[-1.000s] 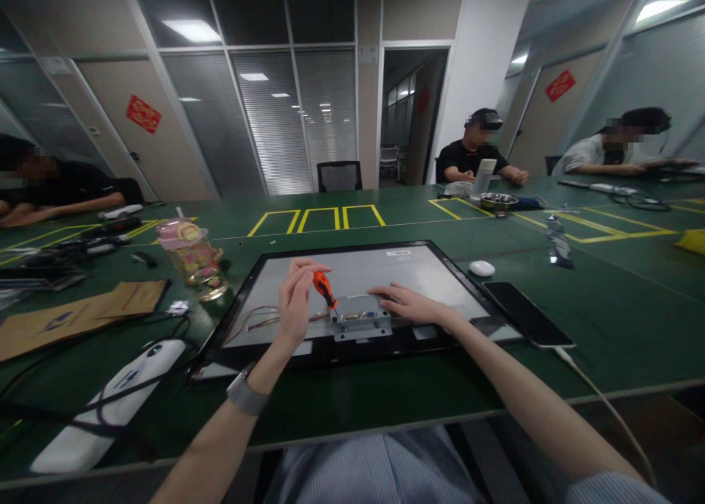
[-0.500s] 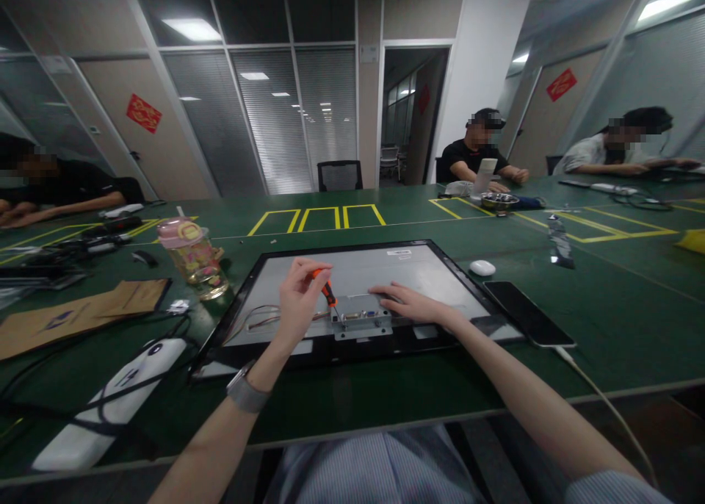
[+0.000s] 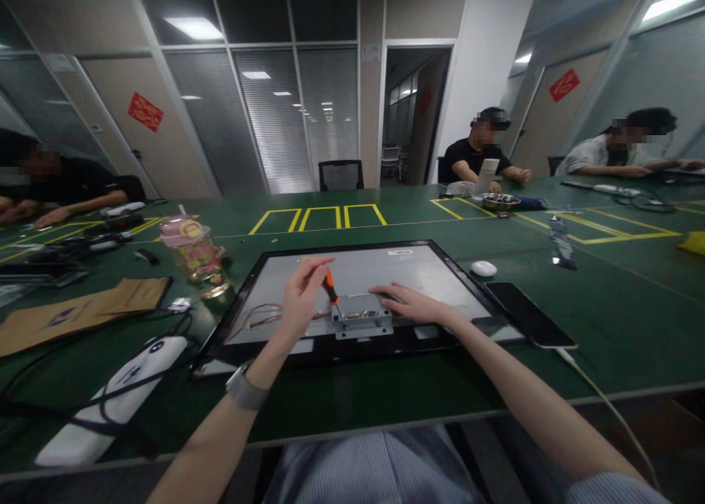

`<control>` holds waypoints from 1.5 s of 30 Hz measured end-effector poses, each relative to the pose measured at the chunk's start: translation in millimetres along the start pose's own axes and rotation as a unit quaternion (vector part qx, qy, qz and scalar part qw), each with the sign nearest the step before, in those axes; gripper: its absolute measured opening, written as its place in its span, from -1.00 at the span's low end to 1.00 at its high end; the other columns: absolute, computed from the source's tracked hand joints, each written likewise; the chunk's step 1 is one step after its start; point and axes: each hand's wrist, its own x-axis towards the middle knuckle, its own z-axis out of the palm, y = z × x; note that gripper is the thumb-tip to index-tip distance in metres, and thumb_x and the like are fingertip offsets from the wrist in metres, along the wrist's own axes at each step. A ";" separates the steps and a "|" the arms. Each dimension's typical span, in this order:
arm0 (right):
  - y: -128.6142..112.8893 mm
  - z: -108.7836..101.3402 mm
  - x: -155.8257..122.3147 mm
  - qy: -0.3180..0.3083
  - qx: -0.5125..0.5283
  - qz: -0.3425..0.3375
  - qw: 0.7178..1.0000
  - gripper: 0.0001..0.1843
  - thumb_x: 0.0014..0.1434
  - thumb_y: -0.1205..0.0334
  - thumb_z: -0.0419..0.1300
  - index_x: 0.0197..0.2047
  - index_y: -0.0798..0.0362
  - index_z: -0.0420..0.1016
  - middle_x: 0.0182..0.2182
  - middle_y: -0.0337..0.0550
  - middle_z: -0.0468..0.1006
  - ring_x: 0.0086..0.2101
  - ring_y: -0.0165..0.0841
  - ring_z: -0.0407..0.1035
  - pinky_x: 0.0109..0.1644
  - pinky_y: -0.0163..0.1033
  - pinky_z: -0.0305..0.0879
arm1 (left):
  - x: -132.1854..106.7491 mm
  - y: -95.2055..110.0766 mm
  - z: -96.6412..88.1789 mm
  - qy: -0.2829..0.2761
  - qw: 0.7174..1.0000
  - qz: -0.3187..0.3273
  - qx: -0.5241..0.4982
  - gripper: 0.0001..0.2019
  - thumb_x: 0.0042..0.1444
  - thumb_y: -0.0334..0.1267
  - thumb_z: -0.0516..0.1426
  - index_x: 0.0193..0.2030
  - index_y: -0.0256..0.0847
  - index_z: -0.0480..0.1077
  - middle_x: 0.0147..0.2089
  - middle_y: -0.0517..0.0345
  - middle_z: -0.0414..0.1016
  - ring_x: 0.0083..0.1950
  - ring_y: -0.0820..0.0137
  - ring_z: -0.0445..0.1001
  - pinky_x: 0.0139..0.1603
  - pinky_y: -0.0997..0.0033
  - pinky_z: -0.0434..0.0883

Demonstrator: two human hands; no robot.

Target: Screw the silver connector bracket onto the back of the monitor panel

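Left hand: the left hand (image 3: 302, 291) is holding one orange-and-black screwdriver (image 3: 330, 285) by its handle, fingers closed in narrowly; the shaft is slanting down to the left end of one metal box (image 3: 363, 326).
Right hand: the right hand (image 3: 413, 302) is lying flat, fingers loosely extended, at the box's right end; it is gripping nothing visible.
Panel: one framed panel (image 3: 352, 269) is lying on the green tabletop (image 3: 385, 390), carrying the box along its near edge; thin wires (image 3: 256, 313) are running toward the box, the left hand partly blocking them.
Left side: one pink-lidded tumbler (image 3: 194, 254) is standing near the panel; one brown paper bag (image 3: 82, 313) is lying farther out; a black cable is crossing one long white device (image 3: 118, 401).
Right side: one phone (image 3: 529, 314) is resting beside the panel's corner; one small white case (image 3: 484, 269) is sitting just beyond.
Co-workers: three are sitting around.
Change: the left fingers are now wrapping differently around the handle than a second ago; the right hand is staying put.
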 end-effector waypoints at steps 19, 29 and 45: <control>0.9 -0.3 0.0 -0.005 -0.003 -0.001 1.000 -0.44 0.27 -0.06 -0.15 0.24 0.02 0.14 0.20 -0.14 0.23 0.20 -0.22 0.04 0.33 -0.03 -0.28 | 1.0 -1.4 -1.0 0.009 1.000 -0.006 -0.013 -0.78 0.14 -0.19 0.07 -0.20 -0.23 0.47 -0.23 0.06 0.43 -0.22 0.40 0.41 -0.15 0.40 0.36; 3.2 1.6 1.8 0.000 -0.012 0.003 1.000 -0.42 0.27 -0.08 -0.15 0.23 0.06 0.16 0.19 -0.12 0.24 0.19 -0.18 0.05 0.31 -0.03 -0.22 | 0.5 -3.0 -1.3 -0.007 1.000 -0.006 -0.015 -0.74 0.18 -0.19 0.02 -0.11 -0.24 0.44 -0.23 0.04 0.47 -0.17 0.37 0.42 -0.09 0.38 0.33; 1.9 0.7 0.6 0.005 -0.005 -0.010 1.000 -0.45 0.27 -0.06 -0.15 0.23 0.03 0.17 0.18 -0.14 0.26 0.17 -0.20 0.09 0.31 -0.05 -0.20 | 1.7 -9.1 -1.1 -0.030 0.993 -0.044 -0.102 -0.71 0.17 -0.20 0.05 -0.02 -0.23 0.40 -0.06 -0.03 0.48 0.00 0.28 0.44 0.10 0.21 0.30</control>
